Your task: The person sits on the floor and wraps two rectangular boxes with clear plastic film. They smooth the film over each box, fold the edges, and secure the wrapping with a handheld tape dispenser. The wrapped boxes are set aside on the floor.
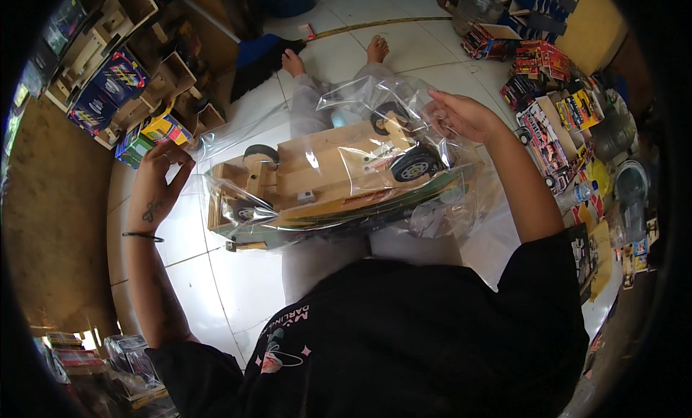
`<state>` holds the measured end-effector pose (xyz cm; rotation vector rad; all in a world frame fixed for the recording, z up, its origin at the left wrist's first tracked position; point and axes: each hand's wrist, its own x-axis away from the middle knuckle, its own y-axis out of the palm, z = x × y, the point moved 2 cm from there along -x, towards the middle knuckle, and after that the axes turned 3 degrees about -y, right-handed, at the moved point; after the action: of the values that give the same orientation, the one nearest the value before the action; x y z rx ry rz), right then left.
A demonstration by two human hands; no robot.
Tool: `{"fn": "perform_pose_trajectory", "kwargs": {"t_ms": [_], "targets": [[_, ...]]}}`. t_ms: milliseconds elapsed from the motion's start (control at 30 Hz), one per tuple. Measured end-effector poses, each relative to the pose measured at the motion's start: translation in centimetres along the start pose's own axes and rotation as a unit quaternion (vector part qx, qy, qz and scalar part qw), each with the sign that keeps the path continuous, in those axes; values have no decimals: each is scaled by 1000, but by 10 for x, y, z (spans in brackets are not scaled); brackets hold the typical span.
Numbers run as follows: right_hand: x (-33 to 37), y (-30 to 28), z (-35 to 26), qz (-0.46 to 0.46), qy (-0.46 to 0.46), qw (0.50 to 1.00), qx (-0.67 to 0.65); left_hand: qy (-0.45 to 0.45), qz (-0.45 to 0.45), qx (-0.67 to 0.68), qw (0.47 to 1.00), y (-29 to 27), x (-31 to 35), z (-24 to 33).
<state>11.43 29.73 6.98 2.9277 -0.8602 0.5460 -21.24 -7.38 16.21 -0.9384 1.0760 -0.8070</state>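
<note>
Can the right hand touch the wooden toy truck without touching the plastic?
Probably not. The right hand is close, but clear plastic lies over the wooden toy truck, and that hand seems to be pinching the plastic.

Toy truck (pixel 292 169) top hid. | shirt (pixel 432 331) cut @ btm | L-btm pkgs (pixel 76 357) blurry

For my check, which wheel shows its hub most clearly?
On the toy vehicle, the right wheel nearer the person; glare crosses the near left wheel, neither far wheel shows a clear hub.
</note>
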Motion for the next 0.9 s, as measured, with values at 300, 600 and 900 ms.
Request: {"fn": "perform_pose_trajectory", "kwargs": {"t_ms": [300, 600, 900], "targets": [[50, -73, -61, 208, -231, 932, -186, -4, 271, -89, 958, -20, 3, 17], [77, -160, 11, 232, -198, 931, -198, 34, 153, -6, 988, -14, 16, 19], [75, -146, 25, -97, -323, 927, -162, -33, 203, -38, 978, -20, 32, 2]]}}
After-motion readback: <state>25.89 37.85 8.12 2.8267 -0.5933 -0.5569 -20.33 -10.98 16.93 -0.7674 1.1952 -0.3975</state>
